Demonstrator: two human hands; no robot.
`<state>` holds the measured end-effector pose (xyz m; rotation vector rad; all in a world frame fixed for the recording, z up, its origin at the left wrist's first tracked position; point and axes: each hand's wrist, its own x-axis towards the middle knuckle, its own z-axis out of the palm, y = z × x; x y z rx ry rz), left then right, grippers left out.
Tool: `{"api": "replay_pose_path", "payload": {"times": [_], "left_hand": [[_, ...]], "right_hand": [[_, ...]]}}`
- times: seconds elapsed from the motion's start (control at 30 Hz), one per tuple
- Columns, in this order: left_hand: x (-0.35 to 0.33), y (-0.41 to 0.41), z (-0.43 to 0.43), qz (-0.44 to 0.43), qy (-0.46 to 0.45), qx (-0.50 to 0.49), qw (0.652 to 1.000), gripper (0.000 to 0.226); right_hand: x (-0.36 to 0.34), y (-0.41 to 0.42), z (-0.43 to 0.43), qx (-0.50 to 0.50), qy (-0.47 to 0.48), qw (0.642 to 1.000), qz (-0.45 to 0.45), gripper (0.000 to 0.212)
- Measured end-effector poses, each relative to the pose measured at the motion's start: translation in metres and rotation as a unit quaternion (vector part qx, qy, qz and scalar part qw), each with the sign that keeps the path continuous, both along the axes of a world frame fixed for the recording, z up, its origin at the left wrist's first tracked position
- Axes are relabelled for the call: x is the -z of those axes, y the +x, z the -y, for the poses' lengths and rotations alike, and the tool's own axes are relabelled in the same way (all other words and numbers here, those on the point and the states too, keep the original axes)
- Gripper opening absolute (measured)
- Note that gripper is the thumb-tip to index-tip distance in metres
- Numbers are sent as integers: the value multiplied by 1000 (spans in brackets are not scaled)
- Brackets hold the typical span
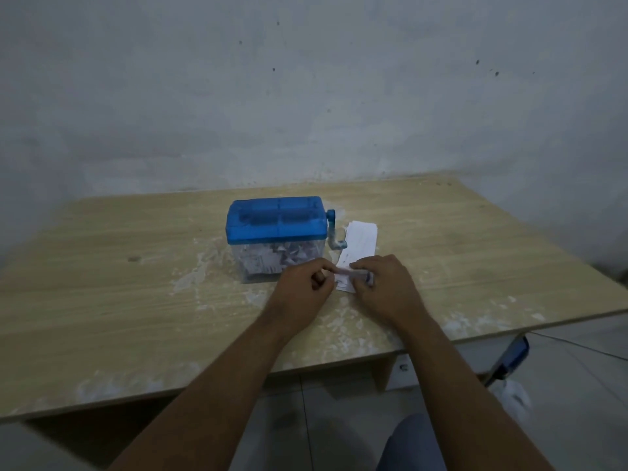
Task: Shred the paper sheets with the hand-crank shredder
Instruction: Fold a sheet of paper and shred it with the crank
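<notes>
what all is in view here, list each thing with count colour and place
shredder: one, blue lid over clear bin, middle of table
crank: one, blue, shredder's right end
shreds: many, white, inside the bin
paper stack: one, white, right of the shredder
paper sheet: one, white, near end of the stack
table: one, light wood, against the wall
wall: one, grey, behind
dark blue object: one, below table's right edge, unclear what
left hand: one, pinches the sheet's left end
right hand: one, holds the sheet's right part
</notes>
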<state>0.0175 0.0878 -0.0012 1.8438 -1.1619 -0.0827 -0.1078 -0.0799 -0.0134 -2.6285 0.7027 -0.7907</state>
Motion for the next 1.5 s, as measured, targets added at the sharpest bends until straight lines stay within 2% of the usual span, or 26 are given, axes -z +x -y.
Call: {"api": "replay_pose_path", "payload": {"times": [0.1, 0.7, 0.87, 0.97, 1.03, 1.13, 1.27, 1.4, 1.5], "left_hand": [[1, 1, -2, -14, -17, 0, 1000, 19], [5, 5, -1, -84, -34, -8, 996, 32], [2, 3, -1, -104, -15, -10, 994, 36], [-4, 3, -4, -148, -4, 13, 989, 27], [-11, 3, -7, -196, -2, 18, 980, 29], [-26, 0, -12, -284, 15, -1, 959, 38], [-32, -7, -21, -295, 9, 30, 955, 17], [-39, -22, -22, -305, -42, 68, 949, 21], [-51, -27, -19, -265, -68, 92, 958, 20]], "right_hand": [[-1, 1, -2, 3, -29, 1000, 0, 28], [-4, -2, -3, -7, -21, 999, 28, 19], [-4, -6, -5, -2, -47, 995, 83, 16], [-8, -9, -11, -18, -59, 989, 131, 10], [-11, -10, -15, -37, -66, 987, 141, 10], [-18, -15, -24, -67, -16, 988, 141, 12], [-23, -22, -41, -87, 129, 973, 172, 12], [-35, -19, -50, -59, 254, 927, 269, 17], [-53, -19, -54, -71, 339, 879, 328, 21]]}}
